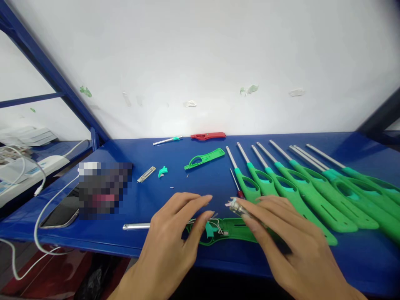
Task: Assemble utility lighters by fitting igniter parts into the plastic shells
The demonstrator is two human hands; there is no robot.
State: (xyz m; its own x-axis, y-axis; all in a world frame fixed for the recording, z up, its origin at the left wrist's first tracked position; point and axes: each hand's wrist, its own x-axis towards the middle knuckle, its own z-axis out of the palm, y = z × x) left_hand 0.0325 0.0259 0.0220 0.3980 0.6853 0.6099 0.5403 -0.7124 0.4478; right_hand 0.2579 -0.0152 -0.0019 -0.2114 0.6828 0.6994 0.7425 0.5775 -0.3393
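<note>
An opened green lighter body (233,229) with a metal tube (136,226) lies near the front edge of the blue table (156,196). My left hand (173,233) rests on it with fingers stretched over its teal trigger (208,229). My right hand (281,237) pinches a small clear and metal lighter insert (235,206) just above the body. A red-handled screwdriver (236,183) lies right behind it.
Several finished green long lighters (312,187) lie in a row at the right. A green half shell (204,158), a teal trigger piece (162,171), a metal strip (146,174), a red lighter shell (208,136) and a tube (167,141) lie behind. A phone (61,213) with white cable is left.
</note>
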